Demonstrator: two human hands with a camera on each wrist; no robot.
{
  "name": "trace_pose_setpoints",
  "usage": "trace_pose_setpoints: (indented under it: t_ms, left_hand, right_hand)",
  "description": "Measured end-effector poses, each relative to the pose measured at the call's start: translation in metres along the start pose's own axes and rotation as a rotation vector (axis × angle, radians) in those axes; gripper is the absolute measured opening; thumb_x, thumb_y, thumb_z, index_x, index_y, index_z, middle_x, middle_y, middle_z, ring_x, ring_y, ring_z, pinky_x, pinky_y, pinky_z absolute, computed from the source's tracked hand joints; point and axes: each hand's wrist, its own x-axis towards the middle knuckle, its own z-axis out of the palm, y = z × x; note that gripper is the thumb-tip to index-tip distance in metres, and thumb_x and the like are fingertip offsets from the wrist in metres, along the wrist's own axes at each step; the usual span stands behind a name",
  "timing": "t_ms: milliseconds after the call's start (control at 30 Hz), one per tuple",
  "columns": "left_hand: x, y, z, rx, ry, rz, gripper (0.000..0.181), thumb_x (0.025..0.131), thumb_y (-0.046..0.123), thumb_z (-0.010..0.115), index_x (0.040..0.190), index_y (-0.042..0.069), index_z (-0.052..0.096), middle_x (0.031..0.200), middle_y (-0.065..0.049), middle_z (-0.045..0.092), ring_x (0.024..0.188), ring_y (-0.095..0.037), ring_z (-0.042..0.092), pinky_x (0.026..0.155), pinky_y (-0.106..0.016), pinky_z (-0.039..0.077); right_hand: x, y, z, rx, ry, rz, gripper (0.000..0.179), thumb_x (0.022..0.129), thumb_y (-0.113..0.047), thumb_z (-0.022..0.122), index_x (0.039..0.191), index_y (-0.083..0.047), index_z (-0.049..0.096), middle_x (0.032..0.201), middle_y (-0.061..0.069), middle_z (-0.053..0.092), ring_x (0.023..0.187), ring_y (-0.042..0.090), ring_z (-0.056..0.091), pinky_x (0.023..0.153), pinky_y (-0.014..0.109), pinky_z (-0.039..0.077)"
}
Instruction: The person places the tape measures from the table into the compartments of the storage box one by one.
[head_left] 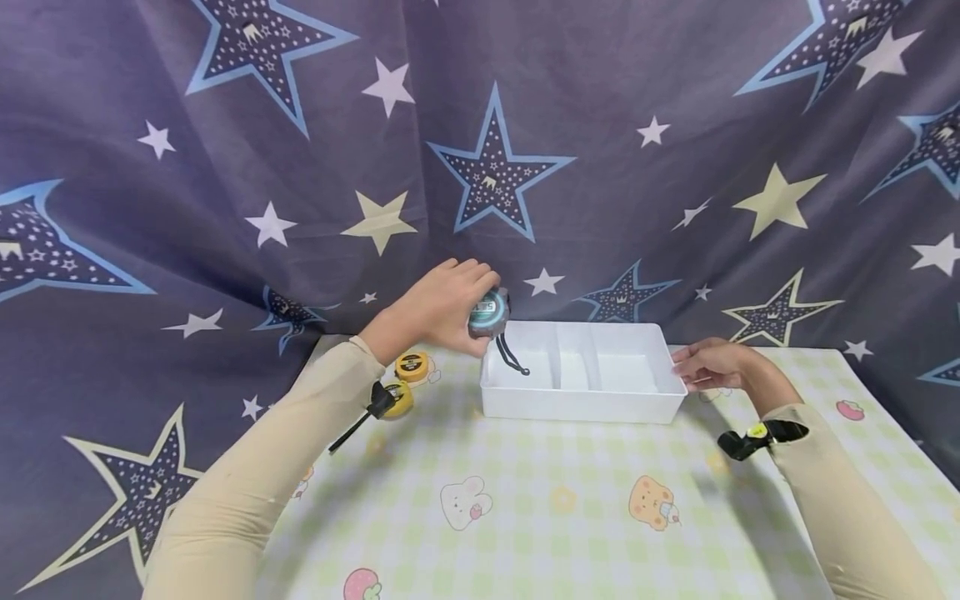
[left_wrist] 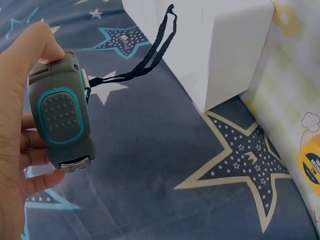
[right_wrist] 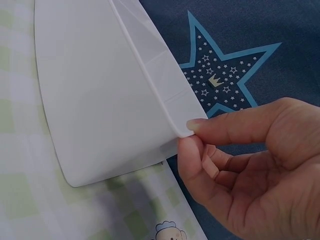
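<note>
My left hand grips a grey and teal tape measure, raised above the left end of a white box with compartments. A black wrist strap dangles from the tape measure. In the left wrist view its ribbed teal-edged side faces the camera, with the metal tape hook at its lower end. At the box's right end, my right hand pinches the rim between thumb and fingers; the right wrist view shows the thumb over the rim's corner. The compartments in view hold nothing.
Two yellow tape measures, one farther back and one nearer, lie left of the box, close by the left forearm. The table wears a green checked cloth. A dark star-printed curtain hangs right behind the box.
</note>
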Motion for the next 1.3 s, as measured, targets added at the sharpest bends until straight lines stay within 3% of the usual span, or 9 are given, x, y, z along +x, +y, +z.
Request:
trace_pose_setpoints:
  t_ms: [600,1300]
  left_hand:
    - [0.019,0.015,0.024,-0.066,-0.075,0.023,0.074,0.067,0.056,0.070,0.125,0.011,0.057,0.114,-0.004,0.060,0.101,-0.021,0.055,0.085,-0.038,0.049]
    - [0.031,0.019,0.046,-0.071,-0.083,0.035,0.069,0.064,0.056,0.071,0.118,0.013,0.059,0.109,-0.002,0.062,0.097,-0.021,0.058,0.084,-0.038,0.049]
  right_hand:
    - [0.000,0.000,0.000,0.016,-0.006,0.014,0.047,0.098,-0.002,0.056,0.138,0.015,0.039,0.080,-0.006,0.068,0.071,0.004,0.065,0.070,0.021,0.057]
    - [0.004,0.003,-0.003,-0.017,0.005,0.004,0.051,0.098,-0.004,0.056,0.140,0.015,0.036,0.081,-0.007,0.065,0.075,0.005,0.064,0.074,0.023,0.056]
